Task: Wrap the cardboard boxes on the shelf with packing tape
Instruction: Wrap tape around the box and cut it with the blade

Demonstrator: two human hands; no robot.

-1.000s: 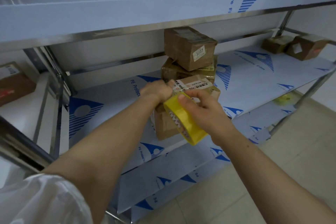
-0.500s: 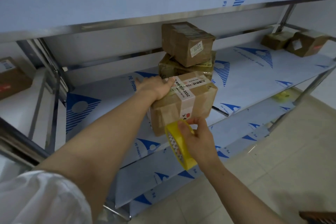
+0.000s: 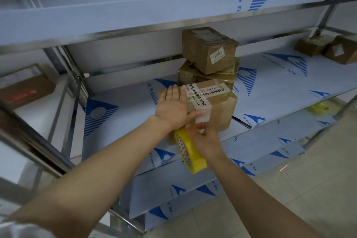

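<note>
Head view: left hand [image 3: 173,110] presses flat, fingers straight, on the box [image 3: 222,114] top; right hand [image 3: 204,139] grips the tape roll [image 3: 190,152] just below its front face.

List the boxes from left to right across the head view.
Red-marked box → front box → small box → edge box. The stacked boxes overlap the front box, so they are left out.

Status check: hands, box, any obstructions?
Left hand flat on front box, pressing. Right hand grips yellow tape roll at box's near face. Stacked boxes close behind; nothing blocking.
</note>
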